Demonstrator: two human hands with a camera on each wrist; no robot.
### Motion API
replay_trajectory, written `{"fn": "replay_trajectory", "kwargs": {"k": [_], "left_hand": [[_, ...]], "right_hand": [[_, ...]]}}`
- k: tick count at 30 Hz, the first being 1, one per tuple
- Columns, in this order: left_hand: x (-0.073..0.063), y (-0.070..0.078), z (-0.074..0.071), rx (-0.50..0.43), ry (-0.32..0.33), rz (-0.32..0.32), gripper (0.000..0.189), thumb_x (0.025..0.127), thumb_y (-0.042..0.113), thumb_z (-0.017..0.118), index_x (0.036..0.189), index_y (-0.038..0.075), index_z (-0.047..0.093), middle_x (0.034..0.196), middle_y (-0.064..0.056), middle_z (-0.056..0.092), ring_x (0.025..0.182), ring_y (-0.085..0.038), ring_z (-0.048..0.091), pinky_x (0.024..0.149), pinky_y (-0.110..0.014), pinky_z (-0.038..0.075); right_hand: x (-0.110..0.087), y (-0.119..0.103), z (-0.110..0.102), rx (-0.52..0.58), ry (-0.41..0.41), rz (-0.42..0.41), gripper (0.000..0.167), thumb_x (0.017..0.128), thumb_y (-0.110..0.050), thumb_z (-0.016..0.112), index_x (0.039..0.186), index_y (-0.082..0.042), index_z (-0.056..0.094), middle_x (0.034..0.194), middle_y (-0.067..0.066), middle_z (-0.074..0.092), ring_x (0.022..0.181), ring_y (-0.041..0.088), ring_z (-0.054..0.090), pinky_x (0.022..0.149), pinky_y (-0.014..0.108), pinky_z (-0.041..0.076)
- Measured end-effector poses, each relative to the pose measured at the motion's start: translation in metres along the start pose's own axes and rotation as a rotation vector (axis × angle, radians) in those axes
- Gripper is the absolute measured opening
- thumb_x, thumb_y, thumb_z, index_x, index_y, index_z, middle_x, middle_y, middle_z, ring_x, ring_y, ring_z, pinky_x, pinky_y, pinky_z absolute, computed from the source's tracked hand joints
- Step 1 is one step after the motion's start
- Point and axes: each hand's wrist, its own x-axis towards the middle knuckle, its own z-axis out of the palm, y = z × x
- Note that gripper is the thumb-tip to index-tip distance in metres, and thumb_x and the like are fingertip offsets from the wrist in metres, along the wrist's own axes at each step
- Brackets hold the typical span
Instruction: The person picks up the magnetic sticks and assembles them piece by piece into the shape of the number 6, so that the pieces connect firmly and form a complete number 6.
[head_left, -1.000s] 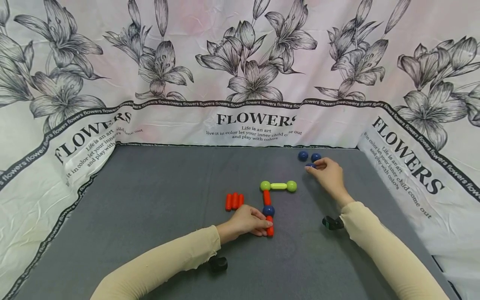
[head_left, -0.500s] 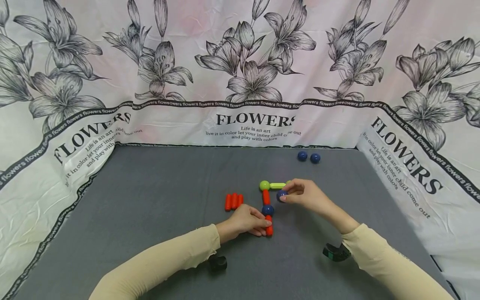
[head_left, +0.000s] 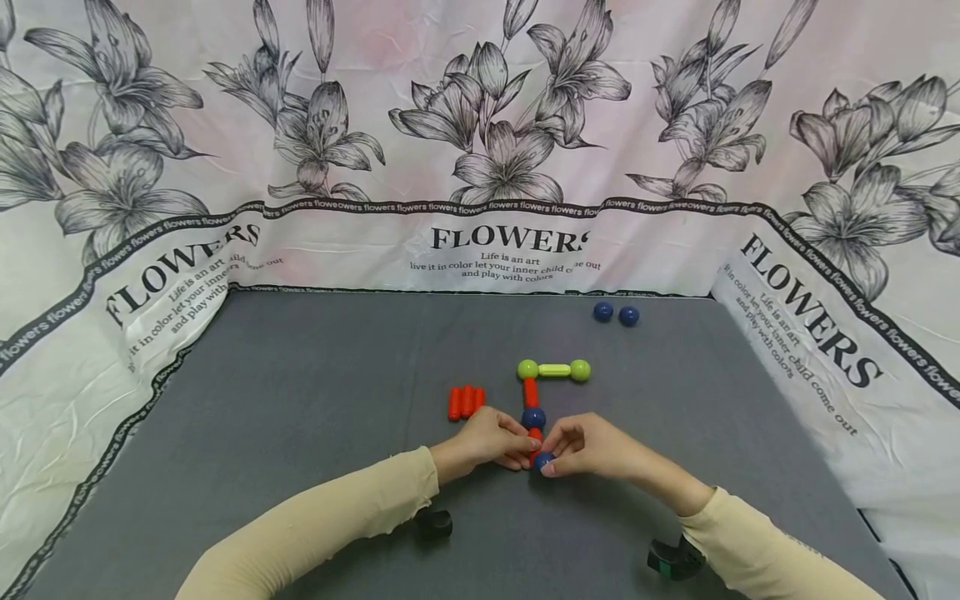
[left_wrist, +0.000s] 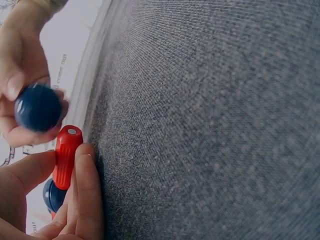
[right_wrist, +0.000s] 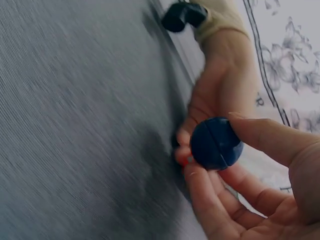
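My left hand [head_left: 491, 437] pinches a red rod [left_wrist: 66, 159] between thumb and fingers; the rod's near end shows a small silvery disc. That rod joins a blue ball [head_left: 533, 417], which a second red rod [head_left: 531, 392] links to a green ball [head_left: 528, 369]. From there a light green rod [head_left: 555, 370] runs right to another green ball [head_left: 581, 371]. A loose blue ball [right_wrist: 216, 143] is pinched in my right hand [head_left: 592, 446], close by the free end of the held rod. In the left wrist view a small gap separates ball and rod.
Several red rods [head_left: 467, 402] lie side by side left of the joined pieces. Two blue balls, a left one [head_left: 603, 312] and a right one [head_left: 628, 316], rest near the back edge of the grey table [head_left: 337, 358]. A printed flower cloth [head_left: 337, 250] hangs behind.
My right hand has carried a blue ball from the back right of the table toward me, down to the red rod's end. The left hand keeps its hold in place.
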Motion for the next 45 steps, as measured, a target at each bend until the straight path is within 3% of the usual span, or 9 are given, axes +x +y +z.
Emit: {"fn": "replay_trajectory", "kwargs": {"k": [7, 21, 45], "left_hand": [[-0.001, 0.000, 0.000, 0.017, 0.002, -0.002, 0.019, 0.084, 0.016, 0.079, 0.093, 0.000, 0.076, 0.077, -0.014, 0.075, 0.059, -0.011, 0.068, 0.064, -0.032, 0.062], [-0.001, -0.001, 0.003, 0.001, 0.023, 0.006, 0.020, 0.084, 0.017, 0.079, 0.094, 0.000, 0.075, 0.079, -0.017, 0.076, 0.060, -0.011, 0.069, 0.064, -0.032, 0.062], [-0.006, -0.005, 0.002, 0.015, 0.028, 0.060, 0.020, 0.087, 0.015, 0.076, 0.098, -0.002, 0.072, 0.082, -0.020, 0.076, 0.063, -0.013, 0.070, 0.064, -0.032, 0.062]], "right_hand": [[-0.004, 0.003, 0.020, 0.029, -0.023, 0.077, 0.026, 0.080, -0.019, 0.081, 0.094, -0.001, 0.069, 0.081, 0.005, 0.073, 0.072, 0.012, 0.066, 0.063, 0.027, 0.055], [-0.002, 0.009, 0.029, 0.034, 0.174, 0.120, 0.030, 0.078, -0.023, 0.084, 0.085, -0.003, 0.064, 0.070, 0.002, 0.070, 0.063, 0.011, 0.061, 0.055, 0.026, 0.048], [0.003, 0.015, 0.027, 0.054, 0.193, 0.083, 0.031, 0.078, -0.021, 0.085, 0.086, 0.000, 0.063, 0.069, 0.005, 0.068, 0.063, 0.011, 0.062, 0.056, 0.027, 0.053]]}}
